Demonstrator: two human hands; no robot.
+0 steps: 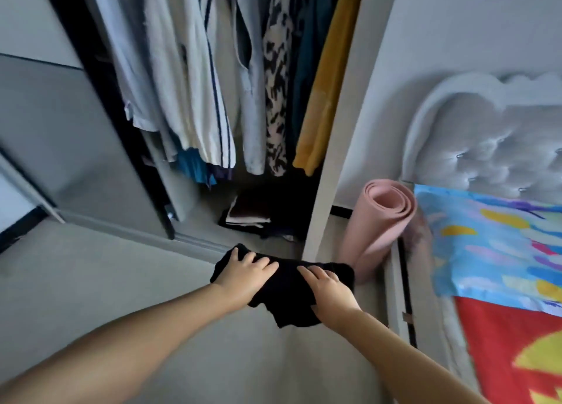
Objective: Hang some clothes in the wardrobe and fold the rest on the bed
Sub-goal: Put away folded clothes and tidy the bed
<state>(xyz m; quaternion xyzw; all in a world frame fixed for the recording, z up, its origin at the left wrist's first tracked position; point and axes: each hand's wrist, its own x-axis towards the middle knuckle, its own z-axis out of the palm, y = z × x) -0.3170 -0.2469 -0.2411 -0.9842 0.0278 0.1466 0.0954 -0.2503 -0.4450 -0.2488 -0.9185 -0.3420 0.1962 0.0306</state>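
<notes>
I have both hands out in front of me holding a bunched black cloth garment [286,285] in the air. My left hand [243,274] grips its left end and my right hand [327,291] clutches the right, likely so I can carry it to the open wardrobe [331,148] just ahead. The garment sags between and beneath both hands.
</notes>
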